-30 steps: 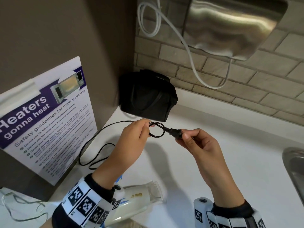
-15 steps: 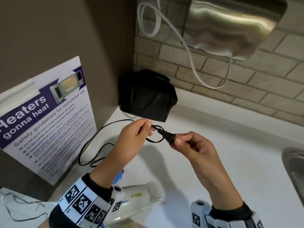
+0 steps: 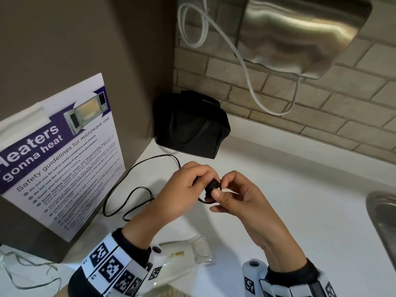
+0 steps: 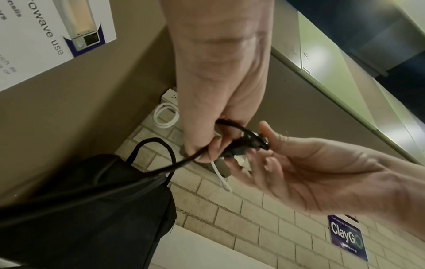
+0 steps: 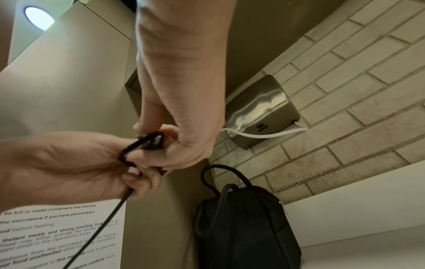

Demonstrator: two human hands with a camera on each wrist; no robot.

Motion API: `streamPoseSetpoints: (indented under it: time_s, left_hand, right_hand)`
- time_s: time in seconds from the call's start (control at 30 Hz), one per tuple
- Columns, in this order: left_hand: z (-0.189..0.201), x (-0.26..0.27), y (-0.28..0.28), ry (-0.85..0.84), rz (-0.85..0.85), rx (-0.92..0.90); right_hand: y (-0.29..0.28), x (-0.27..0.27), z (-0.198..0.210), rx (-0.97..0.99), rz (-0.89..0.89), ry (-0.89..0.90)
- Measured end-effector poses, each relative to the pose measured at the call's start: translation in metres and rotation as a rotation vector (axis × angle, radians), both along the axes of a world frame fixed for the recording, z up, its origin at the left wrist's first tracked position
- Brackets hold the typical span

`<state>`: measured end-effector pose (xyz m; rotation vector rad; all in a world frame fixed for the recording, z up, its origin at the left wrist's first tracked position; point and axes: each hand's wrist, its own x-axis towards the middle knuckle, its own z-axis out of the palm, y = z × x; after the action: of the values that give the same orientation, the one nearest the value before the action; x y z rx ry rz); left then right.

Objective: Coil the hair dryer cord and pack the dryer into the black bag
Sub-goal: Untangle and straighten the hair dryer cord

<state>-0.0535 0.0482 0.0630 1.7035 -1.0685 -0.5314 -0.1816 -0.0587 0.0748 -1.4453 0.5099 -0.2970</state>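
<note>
Both hands meet above the white counter (image 3: pixel 289 189). My left hand (image 3: pixel 192 181) pinches a small loop of the black cord (image 3: pixel 120 196) close to its end. My right hand (image 3: pixel 222 187) pinches the black plug (image 3: pixel 213 185) between thumb and forefinger, right against the left fingers. The rest of the cord trails in loose curves over the counter to the left. The white hair dryer (image 3: pixel 182 254) lies on the counter below my wrists, partly hidden by the left wristband. The black bag (image 3: pixel 190 125) stands in the back corner, its top not visible as open or closed.
A microwave safety poster (image 3: pixel 57 151) leans on the brown wall at left. A steel hand dryer (image 3: pixel 300 33) with a white cable (image 3: pixel 242 61) hangs on the brick wall above. A steel sink rim (image 3: pixel 383 213) shows at right. A thin wire (image 3: pixel 19 273) lies at lower left.
My right hand has brought the plug leftward to the left hand, so the two hands now touch. The small cord loop has tightened between them.
</note>
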Motion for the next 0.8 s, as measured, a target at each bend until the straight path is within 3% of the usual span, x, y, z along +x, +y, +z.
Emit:
streamPoseSetpoints:
  time_s: [0.17,0.33,0.43,0.6,0.8]
  left_hand:
    - [0.001,0.004,0.001,-0.027,0.011,-0.054]
    - [0.001,0.001,0.002,-0.049,-0.001,-0.088]
    - [0.002,0.005,0.004,-0.002,0.047,-0.137]
    - [-0.002,0.019,0.008,0.075,0.147,-0.019]
    - [-0.002,0.026,0.014,0.006,0.179,0.025]
  right_hand:
    - [0.000,0.003,-0.004,-0.006,-0.033,0.044]
    - [0.002,0.004,-0.007,-0.053,0.000,-0.024]
    - [-0.002,0.003,-0.008,0.013,-0.097,-0.082]
    - [-0.007,0.005,-0.010,0.102,-0.256,-0.200]
    - [-0.016,0.003,-0.015,0.131,-0.408,-0.259]
